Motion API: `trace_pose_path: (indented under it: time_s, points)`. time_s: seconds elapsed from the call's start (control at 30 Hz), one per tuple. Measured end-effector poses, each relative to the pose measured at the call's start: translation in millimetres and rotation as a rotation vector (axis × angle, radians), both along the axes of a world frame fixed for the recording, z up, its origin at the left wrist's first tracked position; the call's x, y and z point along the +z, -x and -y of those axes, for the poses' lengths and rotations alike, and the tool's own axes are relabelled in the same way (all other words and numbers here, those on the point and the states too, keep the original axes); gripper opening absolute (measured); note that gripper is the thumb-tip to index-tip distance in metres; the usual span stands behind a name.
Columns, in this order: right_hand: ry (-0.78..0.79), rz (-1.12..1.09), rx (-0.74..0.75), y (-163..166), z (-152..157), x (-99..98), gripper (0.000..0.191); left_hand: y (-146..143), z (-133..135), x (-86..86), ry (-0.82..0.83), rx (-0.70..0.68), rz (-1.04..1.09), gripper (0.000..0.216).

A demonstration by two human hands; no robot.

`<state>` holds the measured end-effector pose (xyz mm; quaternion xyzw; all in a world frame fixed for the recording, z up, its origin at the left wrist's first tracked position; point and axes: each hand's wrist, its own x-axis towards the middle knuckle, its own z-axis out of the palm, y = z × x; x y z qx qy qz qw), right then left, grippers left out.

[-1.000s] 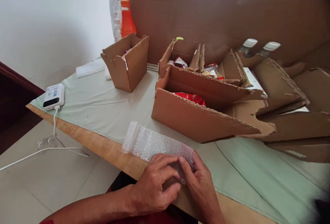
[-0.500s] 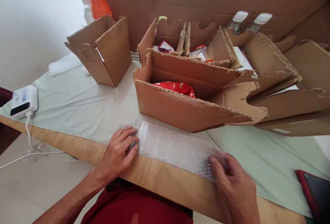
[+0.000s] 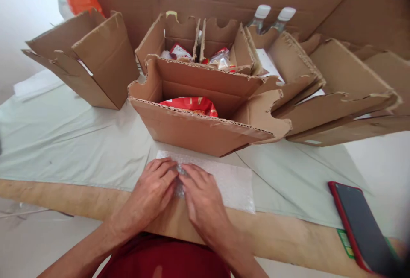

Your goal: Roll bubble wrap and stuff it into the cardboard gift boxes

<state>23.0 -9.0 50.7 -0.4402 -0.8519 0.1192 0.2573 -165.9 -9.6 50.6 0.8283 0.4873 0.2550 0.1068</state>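
A sheet of clear bubble wrap (image 3: 231, 182) lies flat at the near edge of the table, just in front of a cardboard box. My left hand (image 3: 153, 193) and my right hand (image 3: 202, 197) rest side by side on the sheet's left end. Their fingers lie stretched out and pressed down on the wrap, fingertips almost touching at the middle. The right part of the sheet is uncovered.
A cardboard box (image 3: 195, 126) with a red packet (image 3: 192, 105) stands behind the wrap. More open boxes (image 3: 96, 62) and two capped bottles (image 3: 272, 15) stand further back. A phone in a red case (image 3: 363, 224) lies at the right table edge. A pale green cloth (image 3: 73, 141) covers the table.
My right hand has moved left along the bubble wrap to meet my left hand. The view has shifted right, and the white device has left the picture.
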Motion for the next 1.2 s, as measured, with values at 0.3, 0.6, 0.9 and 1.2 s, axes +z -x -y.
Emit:
trace_pose_path:
  time_s: [0.3, 0.6, 0.9, 1.2]
  points:
    - [-0.056, 0.181, -0.187, -85, 14, -26.6, 0.037, 19, -3, -21.5, 0.037, -0.056, 0.001, 0.023]
    - [-0.183, 0.053, -0.502, -108, 32, -8.0, 0.022, 3, 0, 4.6, 0.014, -0.089, -0.034, 0.027]
    - [0.022, 0.098, -0.101, -45, 8, -16.2, 0.035, -9, -16, -12.2, 0.124, -0.181, 0.085, 0.028]
    - [-0.116, 0.065, -0.433, -127, 14, -7.9, 0.024, 12, -12, 4.1, 0.174, -0.045, 0.272, 0.026]
